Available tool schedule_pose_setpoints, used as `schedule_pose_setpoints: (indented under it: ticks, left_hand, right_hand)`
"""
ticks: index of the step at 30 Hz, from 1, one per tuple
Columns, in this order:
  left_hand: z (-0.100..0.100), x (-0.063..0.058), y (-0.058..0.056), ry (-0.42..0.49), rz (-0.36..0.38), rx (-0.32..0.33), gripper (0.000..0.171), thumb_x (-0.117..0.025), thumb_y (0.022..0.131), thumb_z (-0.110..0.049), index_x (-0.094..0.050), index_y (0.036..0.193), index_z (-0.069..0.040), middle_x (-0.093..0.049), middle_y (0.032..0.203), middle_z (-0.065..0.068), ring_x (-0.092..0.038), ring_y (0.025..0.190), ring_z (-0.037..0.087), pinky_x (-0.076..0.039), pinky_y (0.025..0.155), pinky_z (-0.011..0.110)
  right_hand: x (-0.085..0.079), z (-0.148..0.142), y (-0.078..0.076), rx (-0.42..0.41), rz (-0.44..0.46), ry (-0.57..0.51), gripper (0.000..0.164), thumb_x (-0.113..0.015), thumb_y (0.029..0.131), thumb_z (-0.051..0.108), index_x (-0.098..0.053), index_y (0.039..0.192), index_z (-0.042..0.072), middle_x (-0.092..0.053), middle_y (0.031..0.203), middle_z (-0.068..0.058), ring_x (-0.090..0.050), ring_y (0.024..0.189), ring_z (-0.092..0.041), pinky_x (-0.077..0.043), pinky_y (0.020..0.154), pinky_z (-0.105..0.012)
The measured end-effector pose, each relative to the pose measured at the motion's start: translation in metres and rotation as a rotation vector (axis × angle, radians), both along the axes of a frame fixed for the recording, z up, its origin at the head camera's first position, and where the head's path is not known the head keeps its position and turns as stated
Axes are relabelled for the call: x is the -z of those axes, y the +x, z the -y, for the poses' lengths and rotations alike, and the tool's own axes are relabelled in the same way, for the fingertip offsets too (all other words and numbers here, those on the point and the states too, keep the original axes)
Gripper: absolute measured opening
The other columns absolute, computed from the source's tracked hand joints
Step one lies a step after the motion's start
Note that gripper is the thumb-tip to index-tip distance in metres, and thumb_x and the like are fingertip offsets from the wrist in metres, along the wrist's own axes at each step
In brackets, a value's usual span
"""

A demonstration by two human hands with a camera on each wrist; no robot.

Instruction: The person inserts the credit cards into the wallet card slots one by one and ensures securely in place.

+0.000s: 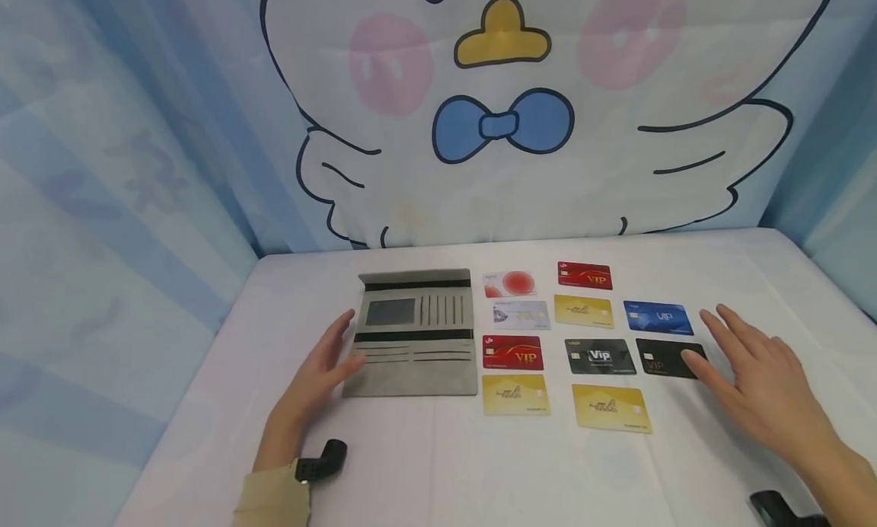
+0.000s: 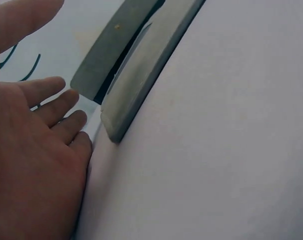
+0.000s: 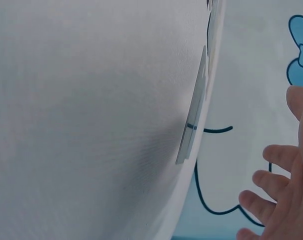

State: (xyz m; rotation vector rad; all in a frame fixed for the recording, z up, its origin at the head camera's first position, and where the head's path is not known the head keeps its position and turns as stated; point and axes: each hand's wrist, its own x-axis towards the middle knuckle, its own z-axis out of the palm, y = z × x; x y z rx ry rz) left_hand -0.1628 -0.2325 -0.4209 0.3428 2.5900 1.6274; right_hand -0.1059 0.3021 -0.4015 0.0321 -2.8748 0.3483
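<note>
Blue curtains [image 1: 171,169] and a cartoon-bird backdrop [image 1: 500,199] surround a white-covered bench [image 1: 411,466]. Head view: a grey folder [image 1: 418,335] lies with ten cards [image 1: 601,356] spread flat to its right; all ten seem laid out, none in hand. Just left of the folder, the left hand [image 1: 314,380] has relaxed, empty fingers. Well right of the folder, the right hand [image 1: 767,390] spreads empty fingers over a black card [image 1: 658,357], contact unclear. Left wrist view: unfolded palm beside the folder's corner. Right wrist view: parted fingers, grasping nothing.
</note>
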Motion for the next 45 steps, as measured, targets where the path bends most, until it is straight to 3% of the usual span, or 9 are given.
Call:
schedule_pose_setpoints:
  ticks: [11, 22, 32, 38, 45]
  left_hand:
    - [0.009, 0.001, -0.005, -0.328, 0.011, 0.065, 0.102, -0.077, 0.071, -0.048, -0.019, 0.150, -0.023, -0.015, 0.155, 0.004, -0.012, 0.140, 0.028, -0.014, 0.109, 0.054]
    - [0.021, 0.005, -0.015, -0.493, -0.066, 0.140, 0.120, -0.080, 0.059, -0.059, -0.018, 0.150, -0.013, -0.012, 0.155, 0.010, -0.008, 0.140, 0.030, -0.015, 0.109, 0.053]
    - [0.021, 0.003, -0.025, -0.512, -0.067, 0.221, 0.126, -0.081, 0.055, -0.060, -0.016, 0.150, -0.008, -0.012, 0.155, 0.011, -0.005, 0.140, 0.031, -0.011, 0.110, 0.054]
    - [0.021, 0.004, -0.026, -0.528, -0.072, 0.223, 0.127, -0.081, 0.054, -0.061, -0.017, 0.150, -0.008, -0.014, 0.154, 0.010, -0.006, 0.140, 0.030, -0.011, 0.109, 0.055]
    - [0.022, 0.005, -0.027, -0.534, -0.090, 0.236, 0.124, -0.080, 0.056, -0.061, -0.018, 0.149, -0.007, -0.015, 0.154, 0.012, -0.007, 0.140, 0.031, -0.011, 0.110, 0.054]
  right_hand:
    - [-0.001, -0.001, -0.001, -0.020, -0.005, -0.022, 0.072, -0.051, 0.094, 0.042, -0.021, 0.147, 0.002, -0.017, 0.148, -0.028, -0.020, 0.127, -0.052, 0.003, 0.108, -0.059]
    - [-0.001, -0.001, -0.004, -0.061, 0.011, -0.037, 0.070, -0.051, 0.094, 0.041, -0.027, 0.145, 0.000, -0.024, 0.145, -0.030, -0.023, 0.126, -0.053, 0.001, 0.107, -0.060]
    - [0.000, -0.008, -0.005, -0.090, 0.090, -0.058, 0.067, -0.055, 0.093, 0.041, -0.036, 0.140, -0.002, -0.030, 0.140, -0.031, -0.029, 0.121, -0.054, -0.015, 0.100, -0.069]
    - [0.000, -0.012, -0.010, -0.087, 0.215, -0.098, 0.071, -0.057, 0.090, 0.046, -0.038, 0.138, -0.002, -0.032, 0.136, -0.034, -0.027, 0.121, -0.054, -0.025, 0.090, -0.072]
    - [0.001, -0.014, -0.023, -0.125, 0.267, -0.092, 0.072, -0.067, 0.083, 0.045, -0.044, 0.131, -0.004, -0.037, 0.130, -0.035, -0.033, 0.116, -0.053, -0.030, 0.090, -0.070]
